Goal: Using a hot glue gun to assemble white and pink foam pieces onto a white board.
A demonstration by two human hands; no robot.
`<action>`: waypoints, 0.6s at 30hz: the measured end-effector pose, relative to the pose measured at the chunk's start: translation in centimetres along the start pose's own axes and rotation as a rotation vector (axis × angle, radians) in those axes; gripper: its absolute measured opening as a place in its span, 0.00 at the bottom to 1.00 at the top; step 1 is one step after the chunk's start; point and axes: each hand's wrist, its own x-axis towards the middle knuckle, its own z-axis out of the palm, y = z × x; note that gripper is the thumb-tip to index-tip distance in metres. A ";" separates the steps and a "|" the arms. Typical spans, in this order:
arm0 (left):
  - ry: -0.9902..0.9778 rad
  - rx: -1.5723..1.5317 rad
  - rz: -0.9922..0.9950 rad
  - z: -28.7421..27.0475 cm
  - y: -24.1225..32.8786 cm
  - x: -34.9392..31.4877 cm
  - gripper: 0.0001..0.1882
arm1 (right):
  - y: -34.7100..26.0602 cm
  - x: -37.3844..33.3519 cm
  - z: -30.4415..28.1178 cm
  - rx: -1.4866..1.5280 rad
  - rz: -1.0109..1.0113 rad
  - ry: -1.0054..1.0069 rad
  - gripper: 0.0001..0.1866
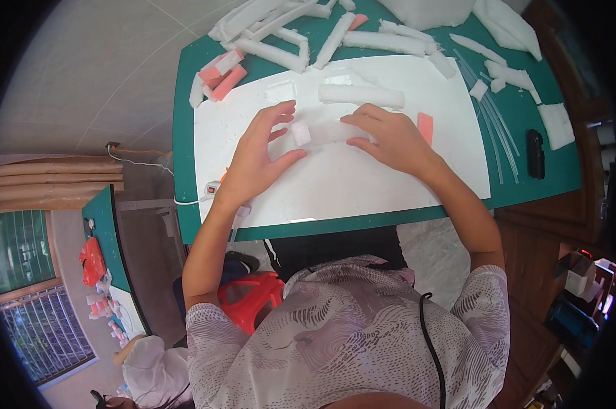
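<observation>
While both hands press on it, the white foam roll [325, 132] lies flat mid white board [362, 184], short, soft, translucent-wrapped; left hand [261, 153] fingers spread at its left end, right hand [388, 140] spread over its right end; longer foam tube [360, 95] just behind it.

Short-sleeved patterned top, bare forearms

The person wears a loose short-sleeved top [335, 334] in pale grey-white, covered with wavy mauve-grey streaks and fine hatched lines. The sleeves end just above the elbows, leaving both forearms bare. A thin black cable [432, 341] runs down over the right side of the chest. Below the top, dark clothing shows, possibly trousers with a white stripe.
</observation>
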 end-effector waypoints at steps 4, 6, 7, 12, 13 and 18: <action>0.052 -0.047 0.027 0.3 -0.9 -0.3 0.31 | -0.5 0.0 -0.3 0.060 0.023 -0.025 0.17; 0.049 -0.035 0.013 0.2 -1.0 -0.4 0.30 | -0.5 0.0 -0.3 0.062 0.029 -0.030 0.17; 0.049 -0.025 -0.005 0.2 -1.1 -0.5 0.29 | -0.5 0.0 -0.3 0.066 0.033 -0.038 0.17; 0.051 0.046 0.009 0.4 -1.0 -0.4 0.27 | -0.3 -0.1 -0.1 0.057 -0.003 -0.023 0.17; 0.046 0.068 0.013 0.5 -1.1 -0.4 0.27 | -0.2 -0.1 0.0 0.055 -0.010 -0.020 0.17; 0.027 0.139 0.063 0.9 -1.4 -0.7 0.26 | -0.4 0.0 -0.1 0.032 0.014 -0.074 0.17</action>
